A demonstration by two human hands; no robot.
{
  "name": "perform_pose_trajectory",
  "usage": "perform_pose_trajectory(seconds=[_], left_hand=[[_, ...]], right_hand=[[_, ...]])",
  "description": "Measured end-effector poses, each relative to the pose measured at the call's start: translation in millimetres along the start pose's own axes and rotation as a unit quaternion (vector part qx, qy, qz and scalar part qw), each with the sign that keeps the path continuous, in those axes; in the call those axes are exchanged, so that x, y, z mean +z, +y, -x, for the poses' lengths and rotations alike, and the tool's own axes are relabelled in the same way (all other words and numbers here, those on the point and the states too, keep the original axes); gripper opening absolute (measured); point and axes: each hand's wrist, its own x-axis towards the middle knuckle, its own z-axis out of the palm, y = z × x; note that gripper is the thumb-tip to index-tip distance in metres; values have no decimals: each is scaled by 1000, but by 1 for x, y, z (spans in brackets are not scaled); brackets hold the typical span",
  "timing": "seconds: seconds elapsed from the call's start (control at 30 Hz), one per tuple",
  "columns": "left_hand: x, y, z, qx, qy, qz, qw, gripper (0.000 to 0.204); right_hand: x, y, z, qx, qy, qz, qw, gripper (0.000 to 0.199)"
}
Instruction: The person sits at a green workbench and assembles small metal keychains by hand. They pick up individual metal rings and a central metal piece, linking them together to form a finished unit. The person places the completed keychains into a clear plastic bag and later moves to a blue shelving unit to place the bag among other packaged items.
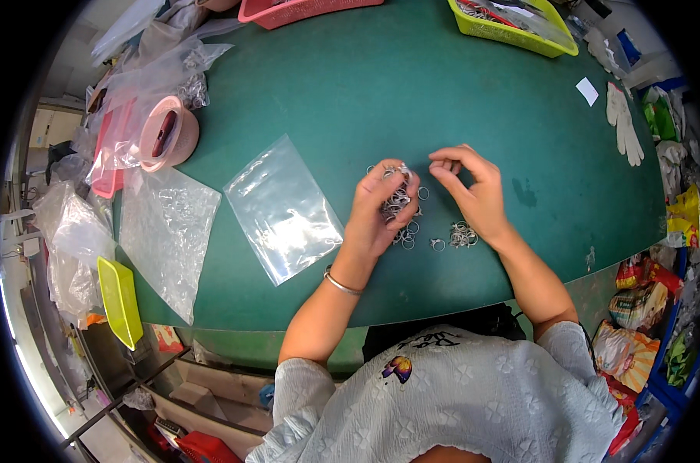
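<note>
Metal rings (397,204) in left hand (369,212), small pile (463,234) near right hand (476,185)

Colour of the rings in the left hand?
Silver-grey, shiny. The rings in the left hand show in the head view.

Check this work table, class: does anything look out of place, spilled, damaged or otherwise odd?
Little stands out. A dark patch marks the green tabletop beside the right hand, unlike the plainer surface around it; whether damp or stained, I cannot tell. One metal ring lies apart from the small pile.
</note>
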Motion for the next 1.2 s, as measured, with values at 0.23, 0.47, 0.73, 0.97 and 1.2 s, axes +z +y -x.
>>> perform_pose_trajectory(seconds=[0.23,0.47,0.73,0.97,1.2], left_hand=[[-14,10,-3,16,-95,31,995,17],[-1,10,-2,41,-13,38,998,24],[6,-2,0,6,33,-163,986,19],[11,-3,2,6,36,-199,979,22],[12,-2,2,-3,34,-212,977,20]], right_hand=[[1,14,6,-50,-144,215,965,19],[-1,11,1,96,-55,15,994,10],[-1,-1,0,-36,11,-18,999,11],[1,-4,1,-125,33,59,990,17],[2,-7,2,-137,50,58,988,16]])
